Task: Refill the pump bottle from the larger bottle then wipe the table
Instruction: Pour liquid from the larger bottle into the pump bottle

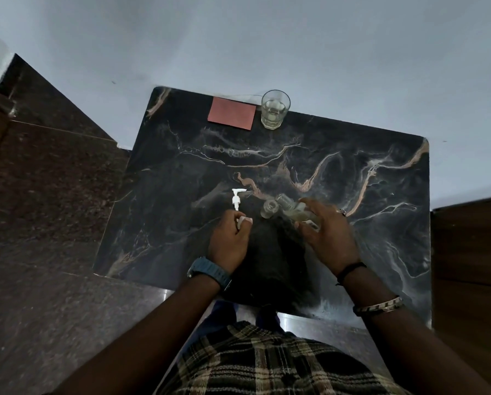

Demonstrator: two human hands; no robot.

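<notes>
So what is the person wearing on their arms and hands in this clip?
Both forearms are bare, no sleeves reaching the wrists. The left hand has a blue watch with a ridged strap on its wrist. The right hand wears a ring on one finger, a thin black thread band at the wrist, and a silver metal bracelet further up the forearm.

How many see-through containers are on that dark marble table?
3. A glass with some liquid stands at the far edge beside a red cloth. A small open bottle stands mid-table. A larger bottle, tilted, is held in the right hand. None seem hidden.
</notes>
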